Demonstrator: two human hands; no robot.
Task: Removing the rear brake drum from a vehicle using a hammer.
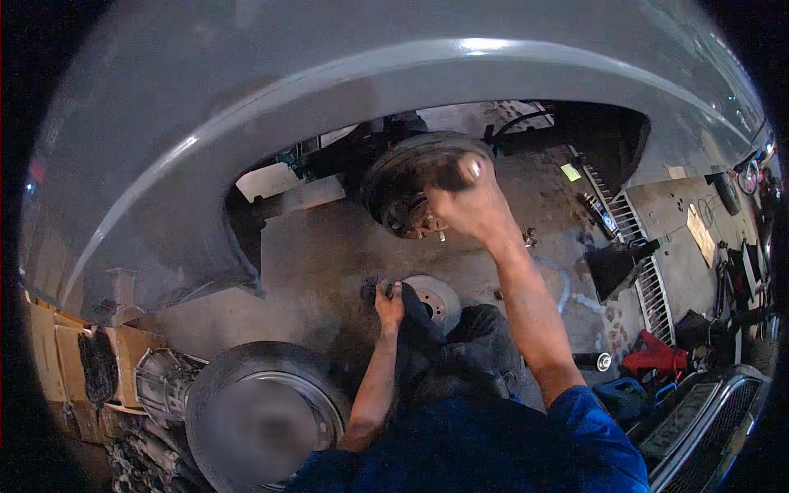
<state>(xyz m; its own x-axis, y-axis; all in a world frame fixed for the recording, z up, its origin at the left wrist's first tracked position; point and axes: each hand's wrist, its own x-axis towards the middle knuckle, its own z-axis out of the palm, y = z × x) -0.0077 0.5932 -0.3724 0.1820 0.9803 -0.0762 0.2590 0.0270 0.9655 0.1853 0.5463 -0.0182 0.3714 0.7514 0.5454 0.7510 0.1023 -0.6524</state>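
Note:
In the wheel arch of a grey car [329, 78], a round dark brake assembly [386, 177] shows worn metal at its hub. My right hand [477, 205] is raised in front of it, fingers wrapped round a dark tool with a shiny rounded end [470, 169]; its exact kind is unclear, and the hand hides part of the hub. Lower down, my left hand [389, 306] is beside my leg, its fingers curled against something dark that I cannot make out. Just right of that hand, a brake disc [444, 302] lies on the floor, partly covered by my leg.
A tyred wheel [238, 357] lies at my lower left, beside a metal gearbox-like casing [164, 378] and cardboard [136, 353]. To the right are a slotted metal rail [656, 300], a blue-and-white can [604, 218], a red cloth-like item [655, 355] and a car grille [699, 427].

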